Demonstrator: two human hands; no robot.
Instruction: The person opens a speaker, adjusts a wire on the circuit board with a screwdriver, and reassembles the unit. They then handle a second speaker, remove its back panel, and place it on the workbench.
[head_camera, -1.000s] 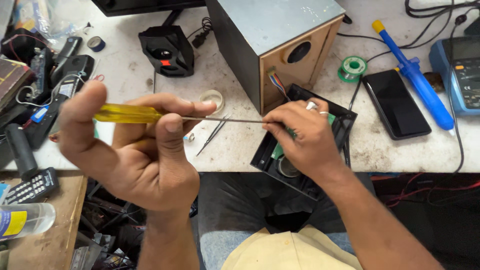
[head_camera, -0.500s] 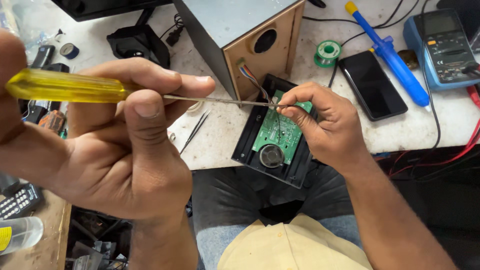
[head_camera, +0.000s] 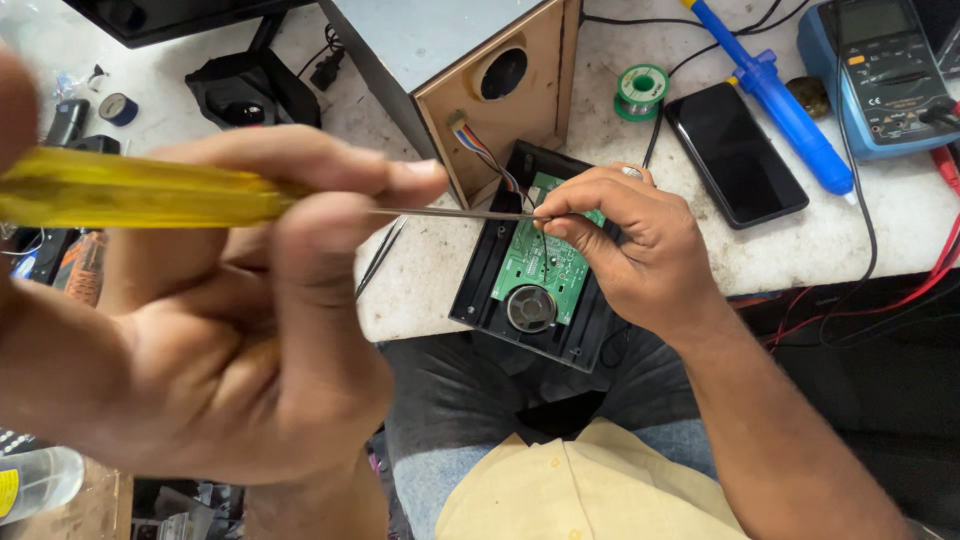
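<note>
A yellow-handled screwdriver (head_camera: 140, 190) is gripped by the left hand (head_camera: 230, 330), close to the camera, shaft held level. Its tip is pinched by the right hand (head_camera: 625, 245) fingers, right over the green circuit board (head_camera: 545, 265) sat in a black housing (head_camera: 500, 300) at the counter (head_camera: 430, 260) edge. Wooden speaker box (head_camera: 500, 90) behind, phone (head_camera: 735, 155) further right.

My left hand (head_camera: 215, 330) is close to the lens and blurred, wrist cut off at the left edge. Screwdriver (head_camera: 140, 188) tip is hidden under my right hand's (head_camera: 625, 245) fingertips. Circuit board (head_camera: 540, 265) top edge is covered; components too small to tell. Multimeter (head_camera: 885, 70) is cropped at the top.
</note>
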